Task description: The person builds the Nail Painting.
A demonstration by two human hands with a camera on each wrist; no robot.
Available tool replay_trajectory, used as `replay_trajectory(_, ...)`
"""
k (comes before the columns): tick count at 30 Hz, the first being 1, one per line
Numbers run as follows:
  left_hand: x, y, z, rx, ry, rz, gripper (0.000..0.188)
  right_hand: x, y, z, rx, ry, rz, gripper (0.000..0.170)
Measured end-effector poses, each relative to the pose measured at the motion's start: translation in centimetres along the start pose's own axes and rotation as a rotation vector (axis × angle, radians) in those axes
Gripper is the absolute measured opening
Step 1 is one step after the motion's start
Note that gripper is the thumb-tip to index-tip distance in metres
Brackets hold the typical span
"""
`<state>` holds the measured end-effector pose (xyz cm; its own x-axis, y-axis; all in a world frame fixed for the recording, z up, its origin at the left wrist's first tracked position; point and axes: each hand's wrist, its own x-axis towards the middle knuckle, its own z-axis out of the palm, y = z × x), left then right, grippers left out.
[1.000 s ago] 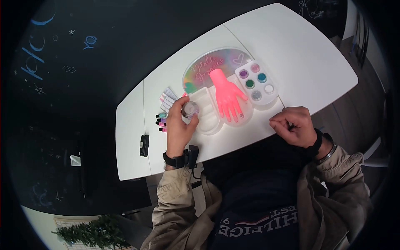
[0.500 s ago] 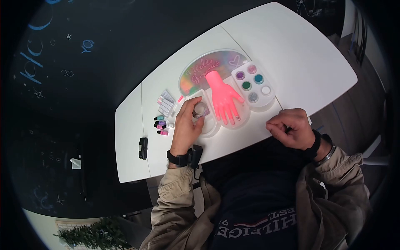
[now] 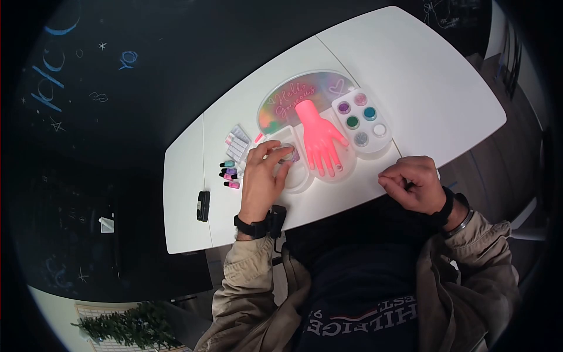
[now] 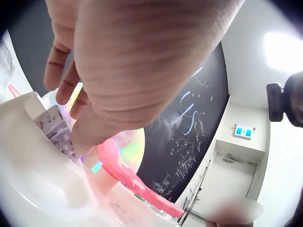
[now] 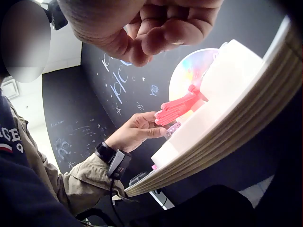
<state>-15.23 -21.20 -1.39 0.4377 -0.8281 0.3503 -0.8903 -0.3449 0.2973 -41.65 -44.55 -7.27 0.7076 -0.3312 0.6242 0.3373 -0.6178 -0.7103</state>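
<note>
In the head view my left hand (image 3: 262, 185) bends over a small patterned roll (image 3: 290, 154) in the white tray (image 3: 297, 180), thumb and fingers on either side of it. The left wrist view shows the purple-and-white print of the roll (image 4: 57, 130), with the thumb against its side. A pink model hand (image 3: 319, 141) lies beside it on a white base, fingers toward me. My right hand (image 3: 415, 183) hovers near the table's front edge, its fingers loosely curled and nothing between them.
A holographic board (image 3: 293, 100) with lettering stands behind the model hand. At right sits a palette (image 3: 378, 132) with several glitter pots. Several nail polish bottles (image 3: 229, 170), a clear case (image 3: 237, 142) of small pieces and a black object (image 3: 203, 205) lie at left.
My left hand has moved right and brought the patterned roll down from the tray's left side into the tray, its fingers now more over it. The right hand has stayed nearly still.
</note>
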Motion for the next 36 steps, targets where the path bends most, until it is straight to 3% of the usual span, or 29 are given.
replay_trajectory(8,0.0,-0.4,0.9,0.014,0.008,0.011,0.027,0.0,-0.1,0.0,0.001,-0.017,0.010,0.005)
replay_trajectory(26,-0.5,-0.7,1.1,0.078,-0.087,0.013,0.048,-0.2,0.2,0.1,-0.004,-0.027,0.006,0.006)
replay_trajectory(36,-0.5,-1.1,0.0,-0.003,-0.084,0.013,0.045,-0.3,0.3,0.3,-0.003,-0.002,-0.003,0.006)
